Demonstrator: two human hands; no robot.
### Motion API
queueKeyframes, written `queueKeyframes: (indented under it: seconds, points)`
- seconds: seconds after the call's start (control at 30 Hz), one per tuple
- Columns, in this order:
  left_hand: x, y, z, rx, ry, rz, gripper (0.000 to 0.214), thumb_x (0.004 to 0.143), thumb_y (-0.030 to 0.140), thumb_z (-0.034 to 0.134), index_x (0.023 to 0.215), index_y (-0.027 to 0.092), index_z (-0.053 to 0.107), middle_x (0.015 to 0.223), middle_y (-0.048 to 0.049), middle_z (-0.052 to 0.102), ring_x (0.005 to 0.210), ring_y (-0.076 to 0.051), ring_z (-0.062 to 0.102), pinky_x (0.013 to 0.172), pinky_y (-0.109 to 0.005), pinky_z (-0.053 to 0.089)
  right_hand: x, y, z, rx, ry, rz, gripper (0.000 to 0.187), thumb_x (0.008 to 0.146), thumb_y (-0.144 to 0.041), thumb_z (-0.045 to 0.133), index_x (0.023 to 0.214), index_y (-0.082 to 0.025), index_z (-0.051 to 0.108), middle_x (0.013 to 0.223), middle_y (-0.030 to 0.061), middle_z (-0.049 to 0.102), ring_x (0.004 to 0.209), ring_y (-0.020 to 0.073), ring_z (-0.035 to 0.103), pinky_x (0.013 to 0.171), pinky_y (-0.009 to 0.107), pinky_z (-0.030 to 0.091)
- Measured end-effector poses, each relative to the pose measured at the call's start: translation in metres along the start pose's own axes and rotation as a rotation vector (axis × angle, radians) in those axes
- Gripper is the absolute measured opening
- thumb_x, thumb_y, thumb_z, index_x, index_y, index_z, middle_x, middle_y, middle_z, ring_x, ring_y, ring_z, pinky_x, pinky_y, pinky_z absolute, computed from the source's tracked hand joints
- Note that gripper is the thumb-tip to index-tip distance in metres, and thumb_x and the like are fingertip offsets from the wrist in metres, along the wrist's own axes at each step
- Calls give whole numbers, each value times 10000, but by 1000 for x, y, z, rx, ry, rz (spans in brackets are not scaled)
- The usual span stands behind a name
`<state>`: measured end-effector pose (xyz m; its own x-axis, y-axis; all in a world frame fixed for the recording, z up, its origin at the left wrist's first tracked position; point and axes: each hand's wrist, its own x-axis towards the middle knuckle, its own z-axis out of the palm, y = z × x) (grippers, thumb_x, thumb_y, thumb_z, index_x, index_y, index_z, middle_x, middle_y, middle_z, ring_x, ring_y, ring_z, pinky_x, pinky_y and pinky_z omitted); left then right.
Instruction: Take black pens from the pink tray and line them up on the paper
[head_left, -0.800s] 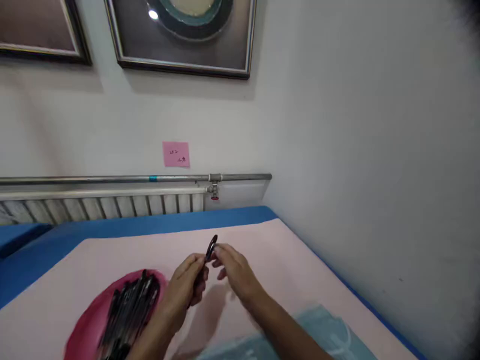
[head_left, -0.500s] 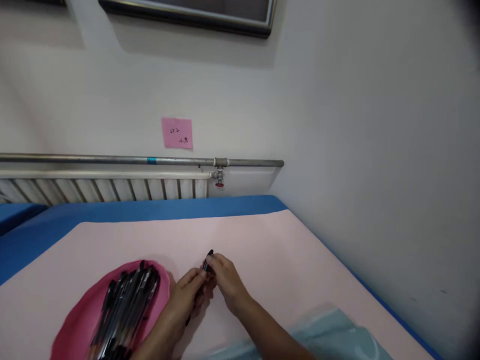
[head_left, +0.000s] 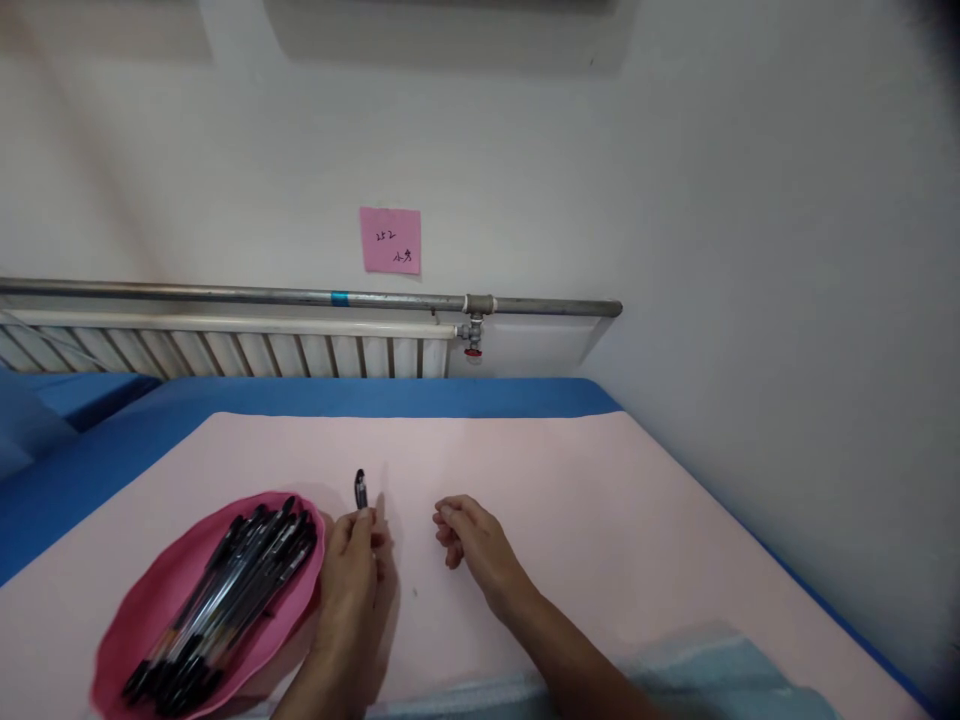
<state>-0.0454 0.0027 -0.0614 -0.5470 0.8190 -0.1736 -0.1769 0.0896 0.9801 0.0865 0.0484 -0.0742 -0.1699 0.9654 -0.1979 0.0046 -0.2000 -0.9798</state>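
A black-capped pen (head_left: 361,488) stands up out of my left hand (head_left: 351,570), its clip end above my thumb and fingers and its lower part hidden by the hand. Apart from it, to the right, my right hand (head_left: 474,545) hovers over the pink sheet with fingers loosely bent and nothing visible in them. Left of my left hand lies a pink scalloped dish (head_left: 139,625). It holds a heap of black pens (head_left: 232,590) with clear barrels, lying slantwise.
The pale pink sheet (head_left: 525,470) covers a blue tabletop (head_left: 420,396). Light-blue cloth (head_left: 720,680) lies along the near edge. Behind the table are a radiator (head_left: 345,355), a metal pipe (head_left: 270,296) with a red-handled valve (head_left: 473,352), and a wall with a pink note (head_left: 391,241).
My hands were together on a pen and are now apart. My left hand has moved left with the pen upright in it; my right has let go. The view has tilted down and shifted left.
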Motion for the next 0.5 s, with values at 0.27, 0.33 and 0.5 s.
queueKeyframes:
  seconds: [0.27,0.33,0.5]
  points:
    - [-23,-5,24,-12,-503,-222,329,702,500,571,794,184,560,489,83,416,341,-23,291,322,-144,149,-9,-13,4,232,-62,-143,270,770,-414,533,831,-166,619,745,34,605,626,127,540,566,237,421]
    - [-23,-6,24,18,-534,-259,350,697,521,559,830,197,553,466,90,401,319,-25,265,313,-150,129,-10,-16,4,267,-40,-164,251,759,-394,554,828,-161,616,764,36,616,647,123,537,613,244,423]
    - [-22,1,24,-19,-542,-383,382,642,523,597,846,205,539,415,108,370,293,-15,210,315,-153,91,-8,-19,3,274,11,-169,231,740,-377,575,740,-148,596,693,24,599,595,110,509,585,236,409]
